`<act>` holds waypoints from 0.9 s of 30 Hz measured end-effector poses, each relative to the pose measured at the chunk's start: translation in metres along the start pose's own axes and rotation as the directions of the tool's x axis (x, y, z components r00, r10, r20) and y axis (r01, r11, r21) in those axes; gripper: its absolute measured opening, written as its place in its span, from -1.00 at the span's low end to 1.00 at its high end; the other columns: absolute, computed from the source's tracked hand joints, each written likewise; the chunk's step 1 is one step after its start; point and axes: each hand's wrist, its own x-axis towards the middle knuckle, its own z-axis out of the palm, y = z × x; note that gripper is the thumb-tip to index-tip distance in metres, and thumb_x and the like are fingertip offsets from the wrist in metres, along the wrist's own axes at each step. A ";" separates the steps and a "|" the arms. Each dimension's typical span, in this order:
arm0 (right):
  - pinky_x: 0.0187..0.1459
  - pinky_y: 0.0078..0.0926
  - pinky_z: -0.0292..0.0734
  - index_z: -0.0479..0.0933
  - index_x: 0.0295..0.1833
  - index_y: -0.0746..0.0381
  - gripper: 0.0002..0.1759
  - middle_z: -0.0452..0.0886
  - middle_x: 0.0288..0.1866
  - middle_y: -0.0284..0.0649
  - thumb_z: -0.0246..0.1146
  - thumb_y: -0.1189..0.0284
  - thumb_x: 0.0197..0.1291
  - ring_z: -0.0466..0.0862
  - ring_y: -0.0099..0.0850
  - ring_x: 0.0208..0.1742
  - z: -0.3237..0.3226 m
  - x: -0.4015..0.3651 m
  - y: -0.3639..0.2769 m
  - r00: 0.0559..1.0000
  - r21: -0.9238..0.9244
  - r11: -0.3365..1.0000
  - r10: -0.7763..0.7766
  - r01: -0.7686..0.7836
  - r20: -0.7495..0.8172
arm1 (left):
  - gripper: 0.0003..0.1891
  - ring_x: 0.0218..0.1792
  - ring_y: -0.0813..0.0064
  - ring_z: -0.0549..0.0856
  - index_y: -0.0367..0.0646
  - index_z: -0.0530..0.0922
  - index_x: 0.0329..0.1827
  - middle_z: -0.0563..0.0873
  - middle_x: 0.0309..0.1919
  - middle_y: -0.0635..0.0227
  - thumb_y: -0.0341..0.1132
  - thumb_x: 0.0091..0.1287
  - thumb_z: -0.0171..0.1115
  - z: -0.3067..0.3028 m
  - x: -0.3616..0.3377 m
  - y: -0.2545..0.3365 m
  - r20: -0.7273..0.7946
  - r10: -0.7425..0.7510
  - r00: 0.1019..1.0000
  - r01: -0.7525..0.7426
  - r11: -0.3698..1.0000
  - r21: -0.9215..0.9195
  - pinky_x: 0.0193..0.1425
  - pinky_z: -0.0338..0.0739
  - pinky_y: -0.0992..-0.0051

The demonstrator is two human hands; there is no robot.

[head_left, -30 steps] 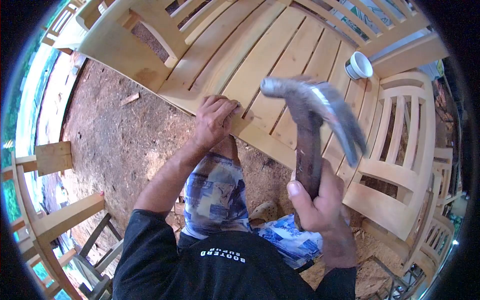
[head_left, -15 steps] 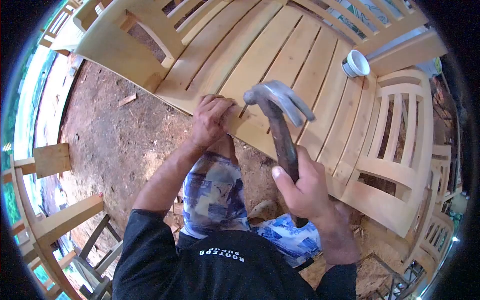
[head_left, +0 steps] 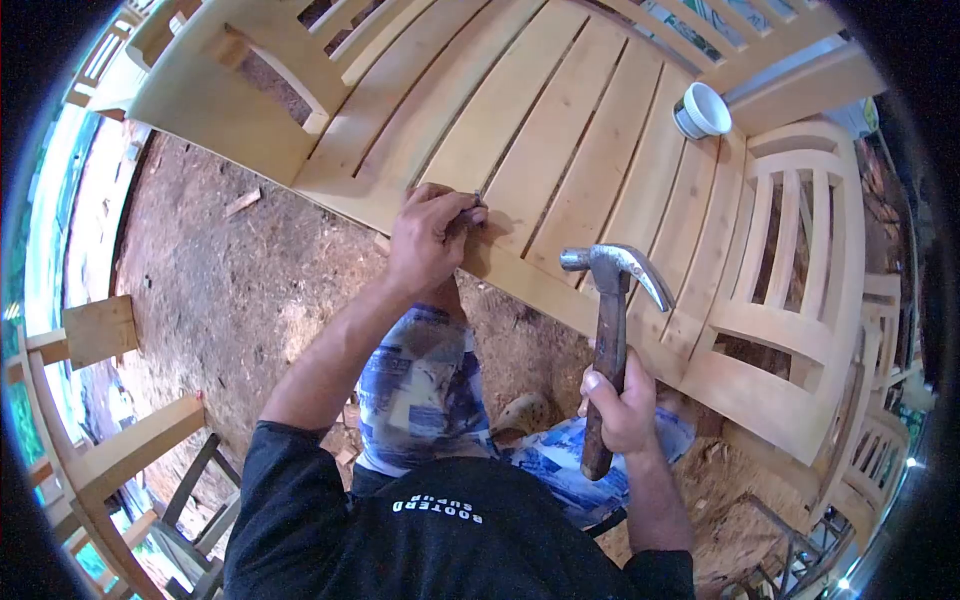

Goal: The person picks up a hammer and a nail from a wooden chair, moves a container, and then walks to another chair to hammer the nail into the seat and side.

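My right hand (head_left: 622, 405) is wrapped round the handle of a claw hammer (head_left: 610, 320), its metal head raised over the front edge of the slatted wooden bench (head_left: 560, 190). At the bench's front rail, my left hand (head_left: 430, 235) is closed in a pinch, with a small dark metal piece, perhaps a nail, showing at its fingertips. The hammer head is apart from my left hand, to its right. Pale slats with dark gaps run away from me beyond both hands.
A white tub (head_left: 702, 110) stands on the slats at the back right. The bench's slatted armrest (head_left: 785, 250) rises at the right. Wooden frame parts (head_left: 130, 445) are at the lower left, beside bare earth with a wood scrap (head_left: 242, 202).
The hammer has moved right and down, away from my left hand, and its head has turned. My left fingers have shifted, and the small metal piece now shows. The view has shifted slightly.
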 end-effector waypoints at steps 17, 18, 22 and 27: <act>-0.36 -0.42 0.64 0.50 0.18 0.36 -0.62 0.66 -0.35 -0.24 0.33 0.36 0.39 0.68 -0.49 -0.47 -0.004 -0.001 -0.010 0.995 -0.130 0.987 -0.088 0.093 0.039 | -0.68 -0.09 0.25 0.76 -0.10 0.75 -0.07 0.83 -0.21 0.33 -0.47 0.06 0.45 -0.001 -0.001 0.000 0.034 0.227 0.973 -0.230 0.965 0.126 0.04 0.55 0.21; -0.36 -0.38 0.65 0.51 0.13 0.34 -0.65 0.67 -0.35 -0.22 0.36 0.37 0.38 0.69 -0.45 -0.47 -0.005 0.001 -0.017 0.993 -0.153 0.982 -0.108 0.114 0.048 | -0.68 -0.09 0.25 0.76 -0.10 0.75 -0.07 0.82 -0.20 0.33 -0.47 0.06 0.44 -0.003 -0.001 0.000 0.044 0.240 0.970 -0.243 0.963 0.118 0.03 0.55 0.21; -0.28 -0.50 0.62 0.47 0.31 0.42 -0.51 0.66 -0.29 -0.27 0.31 0.38 0.38 0.67 -0.54 -0.38 -0.007 -0.001 -0.082 0.939 -0.313 0.885 -0.321 0.344 0.125 | -0.50 0.00 0.11 0.77 -0.19 0.73 -0.02 0.83 -0.11 0.22 -0.50 -0.17 0.36 -0.003 -0.003 -0.003 0.099 0.254 0.962 -0.266 0.956 0.127 0.11 0.59 0.14; -0.20 -0.37 0.62 0.46 0.33 0.43 -0.48 0.68 -0.25 -0.15 0.30 0.36 0.39 0.71 -0.39 -0.31 0.008 0.006 -0.107 0.852 -0.387 0.763 -0.502 0.518 0.150 | -0.70 -0.08 0.24 0.76 -0.12 0.73 -0.07 0.82 -0.18 0.34 -0.42 0.10 0.45 -0.003 0.000 0.001 0.048 0.283 0.958 -0.287 0.947 0.142 0.06 0.56 0.21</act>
